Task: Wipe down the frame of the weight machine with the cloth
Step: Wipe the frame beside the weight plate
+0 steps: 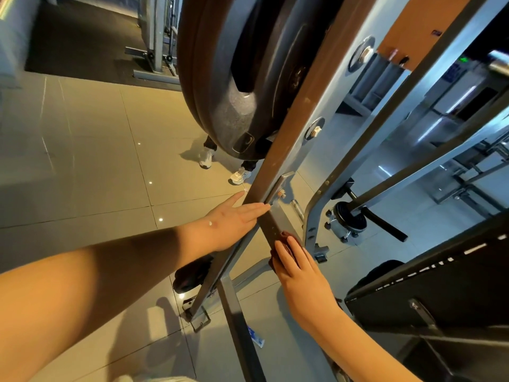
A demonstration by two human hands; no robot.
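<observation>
I see a corner of the cloth (286,234), rest hidden under my right grip (298,274). Top edge cuts the weight plate (220,78), which hides a bystander (208,142) above the shoes (240,175). Tiny packet (256,337) on floor (82,161) unreadable.

Left hand (234,216) lies flat against the frame (281,144), fingers (256,208) straight. Just below it on the frame, the right hand (297,268) presses a dark red cloth (286,235) to the metal. Big plates (228,78) hang higher up the frame, and someone's sneakers (240,176) are behind it.
</observation>
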